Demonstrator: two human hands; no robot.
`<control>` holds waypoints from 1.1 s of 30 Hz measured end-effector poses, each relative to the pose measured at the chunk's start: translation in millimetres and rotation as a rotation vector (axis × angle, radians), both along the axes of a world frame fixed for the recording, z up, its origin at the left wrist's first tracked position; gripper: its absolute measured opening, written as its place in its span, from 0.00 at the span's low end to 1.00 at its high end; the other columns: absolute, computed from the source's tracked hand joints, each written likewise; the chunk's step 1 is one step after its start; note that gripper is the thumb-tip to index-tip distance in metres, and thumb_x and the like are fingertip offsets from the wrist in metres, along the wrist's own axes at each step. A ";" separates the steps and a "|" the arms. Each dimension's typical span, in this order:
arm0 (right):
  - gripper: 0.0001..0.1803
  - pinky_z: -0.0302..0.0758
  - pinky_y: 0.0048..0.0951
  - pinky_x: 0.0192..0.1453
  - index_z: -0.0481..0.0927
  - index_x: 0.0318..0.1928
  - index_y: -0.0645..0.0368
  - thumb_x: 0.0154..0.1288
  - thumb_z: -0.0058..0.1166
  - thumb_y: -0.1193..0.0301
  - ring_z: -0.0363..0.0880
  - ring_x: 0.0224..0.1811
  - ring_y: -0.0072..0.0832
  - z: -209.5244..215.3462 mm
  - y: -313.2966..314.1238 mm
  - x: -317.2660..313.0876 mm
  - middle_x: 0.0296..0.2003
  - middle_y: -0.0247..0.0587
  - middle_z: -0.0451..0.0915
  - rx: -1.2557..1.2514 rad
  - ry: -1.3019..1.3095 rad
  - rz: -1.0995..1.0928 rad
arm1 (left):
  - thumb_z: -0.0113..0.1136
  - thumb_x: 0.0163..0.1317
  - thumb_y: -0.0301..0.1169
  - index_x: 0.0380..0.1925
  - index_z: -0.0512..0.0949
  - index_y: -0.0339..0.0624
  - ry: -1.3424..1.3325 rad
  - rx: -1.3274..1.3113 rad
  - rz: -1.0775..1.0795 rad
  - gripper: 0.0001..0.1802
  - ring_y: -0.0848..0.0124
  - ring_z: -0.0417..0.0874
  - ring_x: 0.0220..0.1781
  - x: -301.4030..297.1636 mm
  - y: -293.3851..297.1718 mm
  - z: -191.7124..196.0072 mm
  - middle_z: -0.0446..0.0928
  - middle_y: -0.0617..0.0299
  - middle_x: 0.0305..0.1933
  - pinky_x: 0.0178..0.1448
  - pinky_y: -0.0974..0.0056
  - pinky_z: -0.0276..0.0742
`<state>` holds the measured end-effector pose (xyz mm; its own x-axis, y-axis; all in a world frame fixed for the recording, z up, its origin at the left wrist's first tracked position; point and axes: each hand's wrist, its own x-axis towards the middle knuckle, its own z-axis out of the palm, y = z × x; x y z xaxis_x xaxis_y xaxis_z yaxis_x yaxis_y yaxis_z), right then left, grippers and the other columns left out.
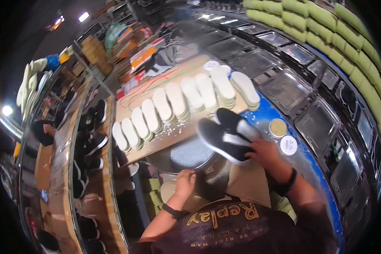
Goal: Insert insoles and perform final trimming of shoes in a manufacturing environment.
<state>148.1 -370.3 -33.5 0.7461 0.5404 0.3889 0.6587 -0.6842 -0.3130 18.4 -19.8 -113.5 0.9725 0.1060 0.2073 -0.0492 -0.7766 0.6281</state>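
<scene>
My right hand (pixel 266 153) grips a pair of black slip-on shoes (pixel 231 134) with white soles, held together and tilted over the front right of the wooden board. White patches show on the shoes, and motion blurs them. My left hand (pixel 185 183) is by the near rim of a dark round basin (pixel 163 166) between my knees; its fingers are loosely bent, with nothing visible in them. Behind the basin, several stacks of white insoles (pixel 173 101) stand in a slanting row across the wooden board (pixel 150 146). White scraps lie in front of them.
At the left, wooden racks (pixel 108 169) hold black shoes (pixel 95 144). An open tub (pixel 277 128) and a white round lid (pixel 288 145) sit on the blue-edged table at right. Metal trays (pixel 285 91) line a conveyor beyond it. Green padded bundles (pixel 326 34) are stacked behind.
</scene>
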 end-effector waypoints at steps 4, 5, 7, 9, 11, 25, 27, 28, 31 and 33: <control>0.13 0.76 0.43 0.37 0.77 0.36 0.56 0.60 0.57 0.59 0.79 0.36 0.43 9.4 123.5 -0.8 0.35 0.43 0.77 -0.058 0.076 0.219 | 0.57 0.66 0.30 0.44 0.74 0.38 0.051 -0.477 0.017 0.10 0.64 0.79 0.45 1.9 -3.4 9.2 0.77 0.55 0.41 0.50 0.62 0.74; 0.12 0.76 0.42 0.38 0.77 0.37 0.56 0.61 0.57 0.61 0.79 0.36 0.43 -4.2 146.4 -5.7 0.36 0.43 0.77 -0.078 0.089 0.202 | 0.55 0.68 0.31 0.48 0.71 0.38 0.091 -0.777 0.019 0.13 0.70 0.78 0.46 4.7 -1.0 8.1 0.77 0.59 0.40 0.49 0.63 0.74; 0.09 0.77 0.42 0.38 0.78 0.39 0.55 0.62 0.55 0.65 0.80 0.36 0.43 -24.3 173.0 -18.8 0.37 0.44 0.78 -0.003 0.147 0.334 | 0.53 0.70 0.32 0.53 0.66 0.40 0.073 -0.713 -0.003 0.15 0.75 0.77 0.44 6.0 15.3 7.4 0.76 0.61 0.40 0.47 0.66 0.75; 0.08 0.77 0.42 0.41 0.79 0.41 0.55 0.62 0.54 0.68 0.81 0.37 0.42 -34.2 172.2 -26.0 0.37 0.43 0.79 0.048 0.207 0.387 | 0.53 0.70 0.32 0.53 0.67 0.40 0.122 -0.671 0.118 0.15 0.76 0.77 0.40 7.1 42.8 -10.3 0.76 0.62 0.41 0.45 0.68 0.75; 0.09 0.78 0.39 0.39 0.81 0.41 0.55 0.60 0.56 0.69 0.81 0.39 0.43 -38.8 144.6 -22.9 0.35 0.44 0.81 0.277 0.204 0.414 | 0.54 0.69 0.32 0.48 0.74 0.37 0.128 -0.538 0.149 0.12 0.76 0.79 0.35 8.3 69.2 -18.8 0.79 0.63 0.36 0.40 0.69 0.75; 0.14 0.78 0.47 0.46 0.83 0.40 0.61 0.63 0.50 0.65 0.82 0.43 0.51 -105.1 -200.3 -115.6 0.38 0.57 0.82 -0.409 0.580 -1.001 | 0.51 0.64 0.40 0.30 0.81 0.34 0.266 0.207 0.191 0.19 0.41 0.81 0.38 109.3 12.4 -3.8 0.80 0.38 0.35 0.45 0.46 0.76; 0.14 0.78 0.46 0.48 0.83 0.41 0.62 0.64 0.49 0.65 0.82 0.44 0.51 -116.8 -200.6 -125.3 0.39 0.57 0.82 -0.424 0.587 -1.068 | 0.51 0.64 0.37 0.30 0.80 0.32 0.021 0.126 0.189 0.17 0.40 0.80 0.35 90.5 27.8 -18.6 0.79 0.38 0.31 0.42 0.47 0.76; 0.15 0.78 0.46 0.48 0.82 0.41 0.62 0.64 0.49 0.65 0.82 0.45 0.51 -118.9 -193.7 -136.1 0.40 0.57 0.82 -0.432 0.597 -1.110 | 0.51 0.64 0.33 0.29 0.79 0.31 -0.040 0.028 0.202 0.15 0.46 0.81 0.30 79.7 23.6 -3.2 0.78 0.40 0.26 0.38 0.49 0.76; 0.15 0.78 0.45 0.50 0.82 0.43 0.63 0.65 0.49 0.65 0.82 0.47 0.50 -155.6 -247.2 -186.9 0.42 0.57 0.82 -0.458 0.617 -1.227 | 0.50 0.69 0.30 0.42 0.79 0.32 0.169 -1.163 0.423 0.12 0.66 0.83 0.33 53.9 12.1 31.9 0.81 0.54 0.35 0.38 0.61 0.81; 0.16 0.78 0.44 0.52 0.81 0.44 0.64 0.66 0.48 0.65 0.81 0.48 0.49 -150.7 -255.5 -195.6 0.43 0.58 0.82 -0.480 0.630 -1.277 | 0.51 0.70 0.31 0.47 0.76 0.34 0.261 -1.571 0.223 0.13 0.67 0.84 0.36 44.4 33.4 46.2 0.81 0.58 0.40 0.39 0.64 0.83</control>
